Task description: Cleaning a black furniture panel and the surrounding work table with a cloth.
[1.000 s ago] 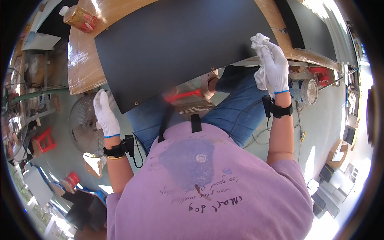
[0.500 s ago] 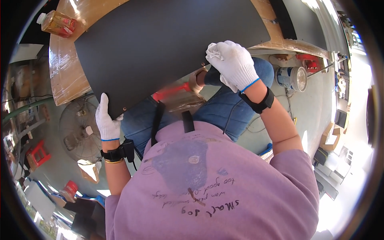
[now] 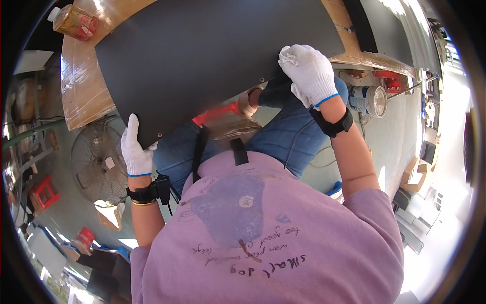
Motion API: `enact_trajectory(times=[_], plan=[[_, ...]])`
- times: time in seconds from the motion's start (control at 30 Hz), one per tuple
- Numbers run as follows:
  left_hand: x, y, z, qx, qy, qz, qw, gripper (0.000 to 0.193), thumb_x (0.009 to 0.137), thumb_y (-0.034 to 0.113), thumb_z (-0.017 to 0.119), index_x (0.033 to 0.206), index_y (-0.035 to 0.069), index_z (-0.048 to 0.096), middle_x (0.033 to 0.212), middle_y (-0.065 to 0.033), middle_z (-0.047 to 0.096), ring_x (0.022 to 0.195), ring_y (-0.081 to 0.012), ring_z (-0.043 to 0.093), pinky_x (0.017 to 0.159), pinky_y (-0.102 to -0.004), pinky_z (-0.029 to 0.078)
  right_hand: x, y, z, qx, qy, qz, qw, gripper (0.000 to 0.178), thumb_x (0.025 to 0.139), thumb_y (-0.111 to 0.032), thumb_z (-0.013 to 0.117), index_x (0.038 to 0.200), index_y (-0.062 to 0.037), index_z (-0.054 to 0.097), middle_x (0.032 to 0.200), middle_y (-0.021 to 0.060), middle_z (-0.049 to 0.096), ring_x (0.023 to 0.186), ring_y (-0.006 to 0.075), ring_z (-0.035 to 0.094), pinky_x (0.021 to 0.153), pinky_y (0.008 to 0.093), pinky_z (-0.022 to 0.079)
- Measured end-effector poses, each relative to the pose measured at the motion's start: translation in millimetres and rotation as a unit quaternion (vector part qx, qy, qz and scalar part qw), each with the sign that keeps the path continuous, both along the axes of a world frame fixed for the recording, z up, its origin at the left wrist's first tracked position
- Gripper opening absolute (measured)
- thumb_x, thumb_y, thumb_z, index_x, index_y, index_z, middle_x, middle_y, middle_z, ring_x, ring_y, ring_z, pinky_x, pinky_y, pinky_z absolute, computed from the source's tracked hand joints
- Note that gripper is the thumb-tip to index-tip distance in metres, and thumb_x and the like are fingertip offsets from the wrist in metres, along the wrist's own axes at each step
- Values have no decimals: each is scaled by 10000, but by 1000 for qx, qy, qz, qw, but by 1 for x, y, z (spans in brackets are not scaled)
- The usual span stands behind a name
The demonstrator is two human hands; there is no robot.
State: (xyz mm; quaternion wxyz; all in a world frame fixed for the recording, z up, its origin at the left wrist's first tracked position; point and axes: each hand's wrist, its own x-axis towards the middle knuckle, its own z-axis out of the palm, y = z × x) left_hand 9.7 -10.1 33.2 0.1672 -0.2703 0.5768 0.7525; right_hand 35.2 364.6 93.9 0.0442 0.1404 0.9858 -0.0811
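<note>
A large flat black panel (image 3: 207,50) lies tilted across the brown work surface, its near edge jutting over my lap. Small holes with brownish rims dot that edge. My left hand (image 3: 136,149), in a white knit glove, grips the panel's near left corner, thumb on top and fingers underneath. At the near right edge, my gloved right hand (image 3: 310,71) is closed round a crumpled white cloth (image 3: 289,54) and presses it on the panel. Part of the cloth hangs below the palm.
On the film-wrapped surface (image 3: 83,86) at far left stands a bottle (image 3: 77,23) with a white cap. A floor fan (image 3: 98,162) is at left. A white bucket (image 3: 372,101) stands at right, near a red stool (image 3: 390,78). Another dark panel (image 3: 395,35) lies far right.
My right hand has slid the cloth to the right and slightly away along the panel's near edge. My left hand keeps its hold on the corner.
</note>
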Motion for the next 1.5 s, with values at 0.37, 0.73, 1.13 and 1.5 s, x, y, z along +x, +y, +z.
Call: enact_trajectory(times=[0.37, 0.73, 1.13, 1.5], plan=[[-1, -2, 3, 2, -6, -5, 1000, 311, 920, 382, 655, 974, 77, 618, 834, -46, 652, 609, -137, 590, 444, -220, 322, -11, 38, 5, -210, -1, -148, 967, 229, 859, -147, 570, 1050, -36, 631, 928, 141, 657, 930, 293, 647, 770, 340, 538], [-2, 5, -2, -21, 7, 11, 1000, 361, 946, 405, 605, 943, 44, 600, 772, -68, 640, 540, -136, 584, 385, -221, 332, 11, -61, -9, -227, 40, 92, 969, 119, 874, -227, 624, 977, -173, 643, 910, 126, 616, 894, 305, 636, 800, 423, 528], [0, 6, 3, -27, 31, -3, 999, 337, 974, 384, 568, 881, 60, 587, 705, -50, 598, 482, -111, 519, 386, -225, 335, -11, 168, -30, 52, 127, -259, 956, 337, 932, -361, 515, 1052, -66, 626, 1032, 208, 659, 969, 388, 643, 851, 473, 509], [-28, -23, -3, -8, 61, -128, 990, 438, 938, 270, 639, 1244, -29, 547, 1131, -79, 638, 997, -188, 629, 868, -323, 513, -36, 138, 5, 39, -65, -143, 987, 308, 954, -309, 481, 1039, -31, 583, 1063, 237, 638, 972, 382, 639, 845, 463, 511]])
